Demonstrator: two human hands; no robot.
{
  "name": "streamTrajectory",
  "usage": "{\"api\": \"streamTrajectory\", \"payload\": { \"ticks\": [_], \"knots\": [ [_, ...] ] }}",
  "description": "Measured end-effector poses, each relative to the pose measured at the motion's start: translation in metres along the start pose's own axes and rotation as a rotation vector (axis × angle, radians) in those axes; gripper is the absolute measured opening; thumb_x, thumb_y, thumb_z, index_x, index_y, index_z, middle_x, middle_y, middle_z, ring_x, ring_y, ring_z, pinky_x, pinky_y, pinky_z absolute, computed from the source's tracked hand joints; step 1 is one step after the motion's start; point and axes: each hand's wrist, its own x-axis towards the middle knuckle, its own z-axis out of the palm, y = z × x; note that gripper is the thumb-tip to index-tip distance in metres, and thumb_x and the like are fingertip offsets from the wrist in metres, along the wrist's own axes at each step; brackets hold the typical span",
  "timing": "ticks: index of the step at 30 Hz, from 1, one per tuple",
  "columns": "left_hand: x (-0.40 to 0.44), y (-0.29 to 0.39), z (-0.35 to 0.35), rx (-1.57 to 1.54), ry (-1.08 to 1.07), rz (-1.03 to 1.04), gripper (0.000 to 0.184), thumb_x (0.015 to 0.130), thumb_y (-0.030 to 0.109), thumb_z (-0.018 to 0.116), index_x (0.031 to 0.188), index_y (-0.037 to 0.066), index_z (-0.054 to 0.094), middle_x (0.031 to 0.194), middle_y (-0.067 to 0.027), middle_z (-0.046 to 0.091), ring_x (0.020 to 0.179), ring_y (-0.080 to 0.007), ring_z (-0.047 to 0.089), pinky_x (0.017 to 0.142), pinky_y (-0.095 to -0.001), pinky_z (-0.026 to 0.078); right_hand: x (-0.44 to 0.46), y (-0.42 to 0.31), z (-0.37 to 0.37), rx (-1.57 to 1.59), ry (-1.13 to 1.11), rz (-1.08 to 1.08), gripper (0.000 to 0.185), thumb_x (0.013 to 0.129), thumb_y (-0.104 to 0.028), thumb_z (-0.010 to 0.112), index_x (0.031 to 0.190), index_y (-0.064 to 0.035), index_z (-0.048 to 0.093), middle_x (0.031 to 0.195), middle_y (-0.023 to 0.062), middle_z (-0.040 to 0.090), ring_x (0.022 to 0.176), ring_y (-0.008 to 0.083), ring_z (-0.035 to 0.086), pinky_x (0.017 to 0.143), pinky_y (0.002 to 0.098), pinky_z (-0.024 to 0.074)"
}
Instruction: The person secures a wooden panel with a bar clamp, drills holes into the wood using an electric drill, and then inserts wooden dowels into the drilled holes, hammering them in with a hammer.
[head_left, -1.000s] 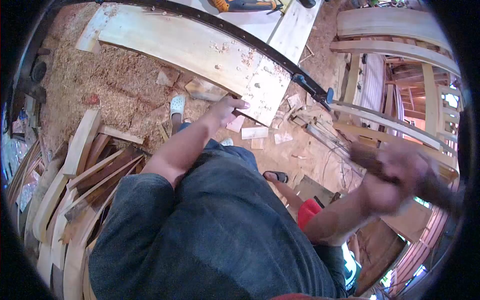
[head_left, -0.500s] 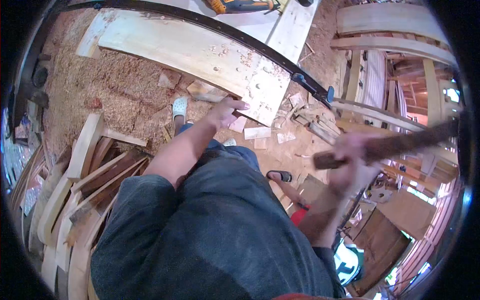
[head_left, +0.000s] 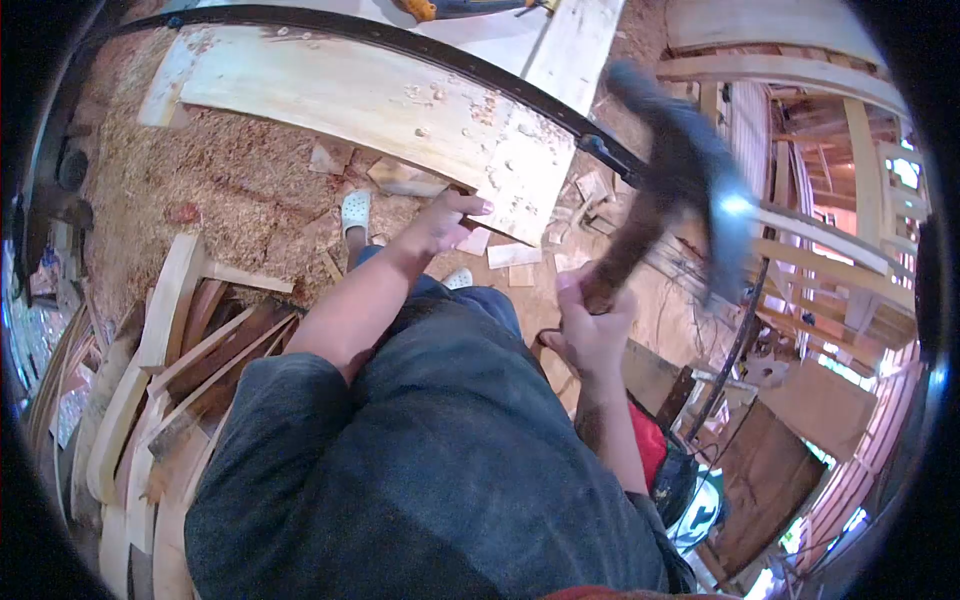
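My left hand [head_left: 447, 222] grips the near edge of a pale wooden board [head_left: 330, 90], thumb on top and fingers hidden beneath it. Wood shavings lie on the board. My right hand [head_left: 597, 325] is wrapped round the wooden handle of a hammer [head_left: 690, 170]. The hammer's dark metal head is raised to the right of the board's end and is blurred by motion. A long black metal bar clamp [head_left: 440, 55] runs across the board, with a blue part near its right end.
Curved wooden pieces [head_left: 165, 300] are stacked at the left. An orange and black power tool [head_left: 450, 8] lies at the top. Wood scraps [head_left: 514, 256] and sawdust cover the ground. Wooden frames [head_left: 860, 150] stand at the right. Another person in red is partly visible behind my right arm.
My right hand has moved left and inward with the hammer, whose head has come into view. My left hand stays on the board's edge.
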Motion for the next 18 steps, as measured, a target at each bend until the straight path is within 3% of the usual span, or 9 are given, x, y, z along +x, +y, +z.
{"api": "streamTrajectory", "payload": {
  "ticks": [2, 5, 6, 8, 9, 10, 12, 14, 18],
  "knots": [
    [0.008, -0.004, -0.012, -0.006, 0.005, 0.013, 0.056, 0.084, 0.004, 0.071, 0.137, -0.003, 0.055, 0.125, -0.0108, 0.067, 0.114, -0.0231, 0.066, 0.102, -0.0390, 0.051, 0.004, -0.005, 0.000, 0.201, 0.059, -0.310, 0.017, 0.093, -0.005, 0.071, 0.081, -0.0047, 0.060, 0.071, -0.0015, 0.057, 0.063, 0.0071, 0.050, 0.057, 0.0261, 0.0397],
    [0.011, -0.006, -0.023, 0.028, -0.005, -0.035, 0.057, 0.084, 0.004, 0.071, 0.138, -0.003, 0.055, 0.126, -0.0112, 0.067, 0.115, -0.0233, 0.066, 0.103, -0.0398, 0.051, 0.012, 0.039, 0.006, 0.006, 0.060, -0.487, 0.011, 0.098, -0.002, 0.063, 0.099, -0.0063, 0.053, 0.070, -0.0018, 0.053, 0.058, 0.0069, 0.051, 0.051, 0.0240, 0.0407],
    [0.008, -0.006, -0.016, -0.008, 0.032, -0.019, 0.050, 0.083, 0.004, 0.072, 0.131, -0.001, 0.059, 0.114, -0.0093, 0.070, 0.107, -0.0217, 0.068, 0.097, -0.0380, 0.053, 0.011, 0.055, 0.013, 0.134, 0.021, -0.297, 0.011, 0.097, -0.003, 0.065, 0.095, -0.0063, 0.056, 0.072, -0.0017, 0.055, 0.061, 0.0084, 0.052, 0.054, 0.0261, 0.0427],
    [0.005, -0.001, -0.014, 0.053, 0.097, -0.056, 0.043, 0.082, 0.004, 0.072, 0.124, 0.001, 0.061, 0.107, -0.0080, 0.071, 0.099, -0.0209, 0.070, 0.092, -0.0375, 0.055, 0.025, 0.090, 0.022, -0.163, -0.012, -0.075, 0.018, 0.091, -0.015, 0.072, 0.087, -0.0028, 0.058, 0.070, 0.0029, 0.056, 0.062, 0.0131, 0.052, 0.059, 0.0333, 0.0455],
    [0.004, 0.001, -0.013, 0.085, 0.128, -0.076, 0.040, 0.082, 0.004, 0.072, 0.121, 0.002, 0.062, 0.103, -0.0073, 0.071, 0.095, -0.0205, 0.070, 0.090, -0.0373, 0.056, 0.029, 0.086, 0.018, -0.331, -0.145, 0.129, 0.023, 0.089, -0.019, 0.073, 0.084, -0.0014, 0.059, 0.069, 0.0047, 0.056, 0.062, 0.0146, 0.052, 0.060, 0.0354, 0.0458],
    [0.004, 0.003, -0.010, 0.039, 0.079, -0.059, 0.033, 0.081, 0.005, 0.075, 0.112, 0.005, 0.063, 0.094, -0.0052, 0.071, 0.087, -0.0194, 0.071, 0.080, -0.0359, 0.057, 0.029, 0.083, 0.017, -0.325, -0.126, 0.128, 0.025, 0.089, -0.020, 0.073, 0.086, -0.0001, 0.059, 0.070, 0.0083, 0.058, 0.064, 0.0171, 0.055, 0.063, 0.0371, 0.0474],
    [-0.001, 0.009, -0.002, 0.096, 0.196, -0.063, 0.032, 0.081, 0.005, 0.075, 0.111, 0.006, 0.063, 0.093, -0.0046, 0.071, 0.085, -0.0187, 0.071, 0.075, -0.0344, 0.057, 0.017, 0.079, 0.015, -0.313, -0.094, 0.137, 0.028, 0.088, -0.023, 0.072, 0.091, 0.0025, 0.061, 0.071, 0.0154, 0.060, 0.069, 0.0222, 0.061, 0.069, 0.0404, 0.0505],
    [-0.003, 0.011, 0.003, 0.137, 0.265, -0.106, 0.032, 0.080, 0.004, 0.074, 0.110, 0.007, 0.063, 0.090, -0.0036, 0.071, 0.081, -0.0181, 0.071, 0.068, -0.0320, 0.055, 0.011, 0.074, 0.008, -0.339, -0.095, 0.147, 0.028, 0.088, -0.023, 0.072, 0.090, 0.0024, 0.061, 0.071, 0.0144, 0.060, 0.067, 0.0219, 0.060, 0.067, 0.0403, 0.0499],
    [-0.001, 0.003, 0.001, 0.023, 0.243, -0.035, 0.038, 0.078, 0.007, 0.077, 0.113, 0.005, 0.062, 0.093, -0.0053, 0.070, 0.080, -0.0197, 0.071, 0.075, -0.0327, 0.059, 0.001, 0.086, -0.001, -0.279, -0.089, 0.115, 0.026, 0.088, -0.022, 0.072, 0.090, 0.0019, 0.060, 0.070, 0.0126, 0.060, 0.065, 0.0211, 0.058, 0.064, 0.0397, 0.0483]
  ]
}}
